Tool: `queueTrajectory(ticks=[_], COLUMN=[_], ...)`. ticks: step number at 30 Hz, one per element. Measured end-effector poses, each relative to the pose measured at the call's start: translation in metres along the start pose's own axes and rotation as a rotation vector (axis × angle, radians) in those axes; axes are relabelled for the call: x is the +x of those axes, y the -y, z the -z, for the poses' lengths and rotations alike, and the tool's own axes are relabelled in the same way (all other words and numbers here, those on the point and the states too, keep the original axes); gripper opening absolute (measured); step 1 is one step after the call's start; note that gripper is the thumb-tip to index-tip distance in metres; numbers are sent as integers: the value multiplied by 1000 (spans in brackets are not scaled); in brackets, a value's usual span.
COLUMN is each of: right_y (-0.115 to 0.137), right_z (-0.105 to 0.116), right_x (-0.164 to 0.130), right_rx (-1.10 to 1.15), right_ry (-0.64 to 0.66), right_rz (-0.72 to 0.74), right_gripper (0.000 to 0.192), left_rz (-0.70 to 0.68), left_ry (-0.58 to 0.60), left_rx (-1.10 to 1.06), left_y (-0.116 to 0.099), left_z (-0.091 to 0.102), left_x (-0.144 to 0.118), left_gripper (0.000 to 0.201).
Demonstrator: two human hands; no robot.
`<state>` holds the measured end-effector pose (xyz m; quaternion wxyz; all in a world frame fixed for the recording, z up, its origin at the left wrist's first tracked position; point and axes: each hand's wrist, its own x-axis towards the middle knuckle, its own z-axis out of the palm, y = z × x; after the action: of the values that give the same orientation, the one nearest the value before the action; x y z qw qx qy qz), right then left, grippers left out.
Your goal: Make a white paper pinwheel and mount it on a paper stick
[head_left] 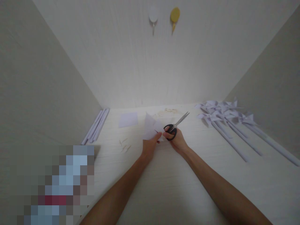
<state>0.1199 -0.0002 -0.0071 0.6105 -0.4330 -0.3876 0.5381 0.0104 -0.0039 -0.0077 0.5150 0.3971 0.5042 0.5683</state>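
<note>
Over the far half of the pale table, a white paper sheet was held up between the hands. Its near edge was pinched by the left hand, with thumb and fingers drawn together. The right hand was curled round the black handles of the scissors; whether the paper was also gripped by its fingertips could not be told. For clean work, the sheet was probably best steadied lightly, uncreased, with the nearly closed metal blades pointed far and right, clear of it.

The table was finished in smooth, faintly streaked white. On the right, paper pinwheels with folded, pointed vanes were spread at the ends of long rolled tubes. Slim white rolls were bunched at the far left. Nearer the middle, a flat, smooth paper square was laid. Thin, wood-coloured slivers were scattered left of the hands.
</note>
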Motion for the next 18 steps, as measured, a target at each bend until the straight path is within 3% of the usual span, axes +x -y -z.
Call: queueTrajectory(ticks=[11, 18], right_y=[0, 0], right_z=[0, 0], right_x=[-1, 0], right_rx=[22, 28], right_ry=[9, 23], right_rz=[-28, -12], right_gripper=[27, 23], left_rz=[-14, 16], left_ry=[5, -62], left_rx=[-24, -21], left_y=[-2, -2], left_z=[-2, -2], left_x=[0, 1], left_gripper=[15, 16])
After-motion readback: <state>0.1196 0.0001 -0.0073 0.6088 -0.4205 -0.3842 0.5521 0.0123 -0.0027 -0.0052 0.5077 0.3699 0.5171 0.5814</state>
